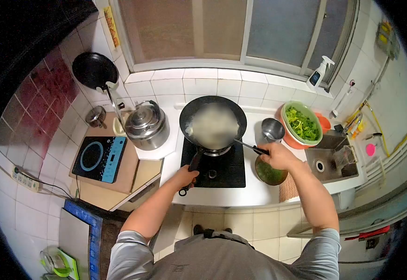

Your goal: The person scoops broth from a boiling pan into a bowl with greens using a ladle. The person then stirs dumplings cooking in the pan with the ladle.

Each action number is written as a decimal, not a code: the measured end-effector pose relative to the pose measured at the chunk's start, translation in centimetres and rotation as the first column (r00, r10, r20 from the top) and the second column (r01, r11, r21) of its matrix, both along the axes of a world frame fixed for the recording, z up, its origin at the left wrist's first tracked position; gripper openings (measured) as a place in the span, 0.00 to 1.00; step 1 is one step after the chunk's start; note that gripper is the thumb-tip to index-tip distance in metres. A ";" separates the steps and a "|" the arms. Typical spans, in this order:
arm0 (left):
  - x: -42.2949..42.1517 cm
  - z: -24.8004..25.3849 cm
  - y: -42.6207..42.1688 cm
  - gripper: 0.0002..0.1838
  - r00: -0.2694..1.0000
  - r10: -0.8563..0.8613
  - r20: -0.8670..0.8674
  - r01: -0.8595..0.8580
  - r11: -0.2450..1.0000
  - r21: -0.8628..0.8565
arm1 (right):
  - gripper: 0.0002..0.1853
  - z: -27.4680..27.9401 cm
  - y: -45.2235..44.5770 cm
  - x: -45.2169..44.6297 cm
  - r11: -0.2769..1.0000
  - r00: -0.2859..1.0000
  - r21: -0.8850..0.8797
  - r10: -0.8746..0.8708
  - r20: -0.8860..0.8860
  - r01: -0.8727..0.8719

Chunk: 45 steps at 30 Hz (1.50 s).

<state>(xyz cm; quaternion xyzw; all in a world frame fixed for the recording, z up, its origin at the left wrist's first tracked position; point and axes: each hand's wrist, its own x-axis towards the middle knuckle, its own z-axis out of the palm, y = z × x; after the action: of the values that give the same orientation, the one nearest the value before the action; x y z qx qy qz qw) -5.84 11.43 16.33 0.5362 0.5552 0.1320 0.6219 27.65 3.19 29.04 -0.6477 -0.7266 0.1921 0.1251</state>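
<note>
A black wok (188,110) sits on the gas hob (231,172), holding pale food (212,128) that is blurred. My left hand (185,177) is closed round the wok's black handle (195,161). In my right hand (277,156) is the black grip of a long-handled metal cooking utensil (246,144). Its shaft reaches over the wok's right rim into the food; its head cannot be made out. Partly under my right hand lies a round dish with something green (271,173). Just behind that hand stands a metal bowl (273,129).
Leafy greens (301,125) fill a pale green basket at the right, beside the sink (336,172). A steel kettle (145,128) stands left of the wok. Further left lies an induction cooker (98,158). A spray bottle (319,73) stands on the window ledge.
</note>
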 end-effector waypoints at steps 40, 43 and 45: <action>0.1 0.0 0.1 0.14 0.998 -0.010 -0.064 0.012 1.000 0.019 | 0.19 -8.9 9.3 -1.2 0.890 0.895 0.106 -0.434 -0.102 0.443; 0.1 -0.6 0.2 0.15 0.998 -0.008 -0.061 0.009 1.000 0.020 | 0.18 -10.7 10.0 -1.0 0.883 0.875 0.057 -0.451 -0.176 0.466; 0.1 -1.1 0.4 0.15 0.999 -0.008 -0.053 0.009 1.000 0.023 | 0.16 -11.5 10.3 -0.9 0.861 0.811 -0.066 -0.498 -0.306 0.504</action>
<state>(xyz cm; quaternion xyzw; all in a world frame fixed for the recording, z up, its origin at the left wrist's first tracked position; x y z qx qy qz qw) -5.73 11.79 15.23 0.5492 0.5676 0.1216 0.6012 26.71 13.50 17.50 -0.7761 -0.5028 0.2456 0.2906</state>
